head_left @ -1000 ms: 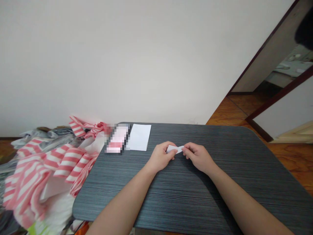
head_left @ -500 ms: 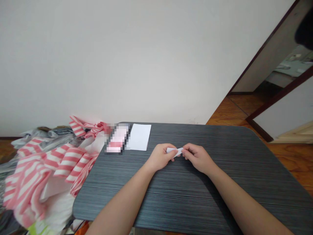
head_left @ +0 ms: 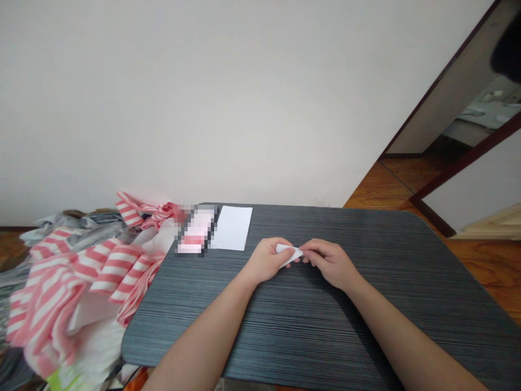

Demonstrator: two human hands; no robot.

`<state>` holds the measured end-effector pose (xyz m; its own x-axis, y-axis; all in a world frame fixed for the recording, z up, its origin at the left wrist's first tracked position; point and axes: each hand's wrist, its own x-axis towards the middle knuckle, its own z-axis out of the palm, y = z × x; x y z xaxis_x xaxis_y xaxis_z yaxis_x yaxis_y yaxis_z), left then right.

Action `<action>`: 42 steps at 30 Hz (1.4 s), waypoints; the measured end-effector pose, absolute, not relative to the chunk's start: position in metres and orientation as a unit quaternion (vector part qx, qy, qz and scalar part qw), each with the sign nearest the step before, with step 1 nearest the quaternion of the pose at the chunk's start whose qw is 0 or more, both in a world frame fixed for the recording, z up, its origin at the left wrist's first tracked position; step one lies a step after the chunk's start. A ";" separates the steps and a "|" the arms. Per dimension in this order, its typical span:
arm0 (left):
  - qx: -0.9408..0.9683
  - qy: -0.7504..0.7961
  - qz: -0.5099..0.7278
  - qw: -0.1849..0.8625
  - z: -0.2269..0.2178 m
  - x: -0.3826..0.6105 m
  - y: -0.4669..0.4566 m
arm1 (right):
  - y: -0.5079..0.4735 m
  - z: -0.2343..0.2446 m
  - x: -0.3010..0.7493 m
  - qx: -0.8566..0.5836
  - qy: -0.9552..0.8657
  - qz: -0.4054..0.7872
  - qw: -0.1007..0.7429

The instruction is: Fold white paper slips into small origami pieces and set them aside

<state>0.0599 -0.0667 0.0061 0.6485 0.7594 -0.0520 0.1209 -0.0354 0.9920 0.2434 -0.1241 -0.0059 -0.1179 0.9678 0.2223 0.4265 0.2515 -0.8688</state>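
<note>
Folded white paper (head_left: 290, 254) pinched between left hand (head_left: 267, 261) and right hand (head_left: 329, 264) near the middle of a dark ribbed bench (head_left: 345, 326), fingers hiding part of it. Toward the far edge, a blank white sheet (head_left: 233, 228) lies just beside a pixelated pink-and-white object (head_left: 196, 231), impossible to make out. Pink-striped heap (head_left: 81, 282) spills past the left edge.

Dark grey ribbed tbl (head_left: 386, 260) w/ white paper sheet (head_left: 233, 228) & pixelated pink item (head_left: 196, 231) at far edge; pink/white striped heap (head_left: 81, 277) L of tbl; wood flr (head_left: 382, 187) far R.
</note>
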 end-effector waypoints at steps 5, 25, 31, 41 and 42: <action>0.666 0.323 0.257 0.621 0.005 0.060 -0.066 | -0.123 -0.006 0.246 -0.501 -0.690 0.314 0.417; 0.670 0.334 0.255 0.612 0.006 0.060 -0.067 | -0.123 -0.004 0.246 -0.507 -0.679 0.329 0.417; 0.654 0.324 0.255 0.634 0.007 0.059 -0.065 | -0.123 -0.002 0.247 -0.501 -0.707 0.303 0.396; 0.705 0.338 0.244 0.573 0.003 0.058 -0.063 | -0.125 -0.002 0.246 -0.479 -0.746 0.285 0.366; 0.705 0.340 0.245 0.572 0.002 0.059 -0.063 | -0.125 -0.003 0.245 -0.483 -0.738 0.293 0.369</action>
<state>0.0588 -0.0632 0.0019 0.6492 0.7594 -0.0436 0.1985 -0.1138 0.9735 0.2452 -0.1253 -0.0027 -0.2609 0.9293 0.2613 0.4977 0.3614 -0.7885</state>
